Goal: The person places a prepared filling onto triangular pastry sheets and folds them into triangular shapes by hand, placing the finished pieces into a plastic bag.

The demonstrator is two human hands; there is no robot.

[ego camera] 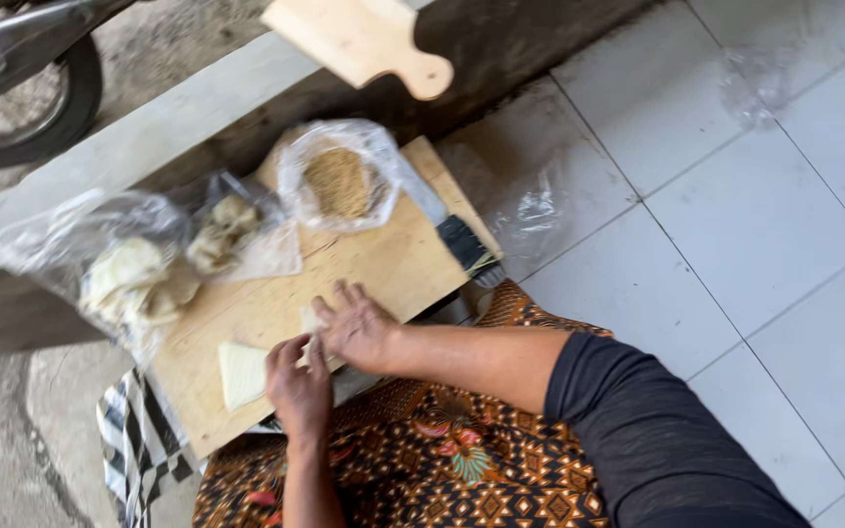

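A pale, flat sheet of dough or wrapper (pixel 244 373) lies on a wooden cutting board (pixel 383 264) over my lap. My left hand (pixel 299 387) rests on the sheet's right edge with fingers curled onto it. My right hand (pixel 358 327) presses flat beside it on the same sheet, fingers spread. A knife with a black handle (pixel 464 243) lies on the board's far right edge.
Three clear plastic bags sit at the board's far side: one of brown crumbs (pixel 337 181), two of pale pieces (pixel 227 233) (pixel 134 279). A second small wooden board (pixel 364 39) rests on the concrete ledge. White floor tiles (pixel 755 225) to the right; a motorbike wheel (pixel 46 108) top left.
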